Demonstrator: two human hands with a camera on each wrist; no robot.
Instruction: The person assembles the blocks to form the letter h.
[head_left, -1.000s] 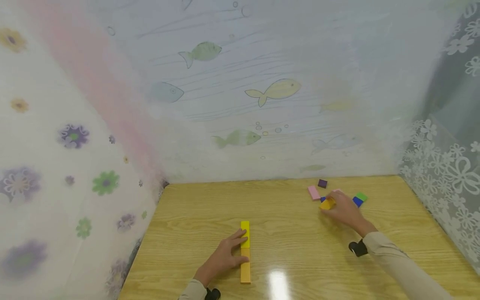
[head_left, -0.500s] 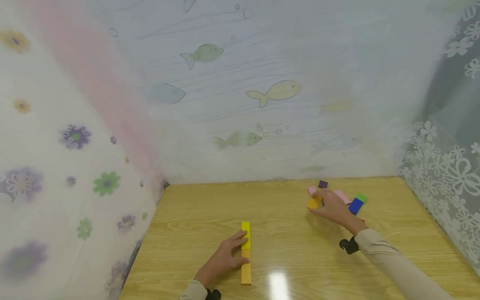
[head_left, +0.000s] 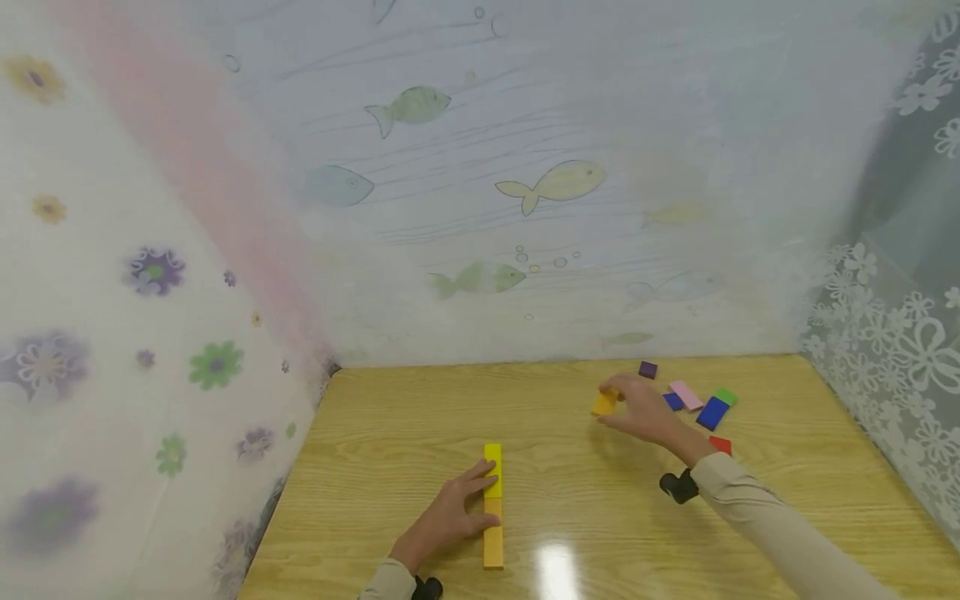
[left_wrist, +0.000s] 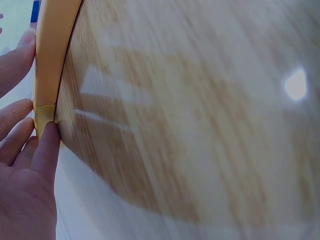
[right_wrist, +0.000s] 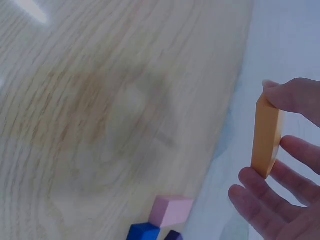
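My left hand (head_left: 450, 510) rests beside a straight row on the table, its fairly straight fingers on a yellow block (head_left: 492, 457) and its thumb on an orange block (head_left: 492, 550). Both blocks lie end to end. In the left wrist view, the thumb touches the orange block (left_wrist: 52, 55) and the other fingers lie about the yellow end (left_wrist: 44, 114). To the right, over the table, my right hand (head_left: 645, 411) pinches another orange block (head_left: 603, 404) between thumb and fingertips. The right wrist view shows that held orange block (right_wrist: 266, 135) from its side.
Right of my right hand lie a pink block (head_left: 686, 396), blue blocks (head_left: 712, 413), a green block (head_left: 725, 396) and a red block (head_left: 721, 445). A dark purple block (head_left: 648, 369) lies near the back edge. A fish-painted wall (head_left: 465, 333) borders the wooden table (head_left: 390, 417).
My right hand has carried the orange block leftward, away from the loose blocks. The red block has come into view, and a pink block is now hidden behind the hand. My left hand stays put.
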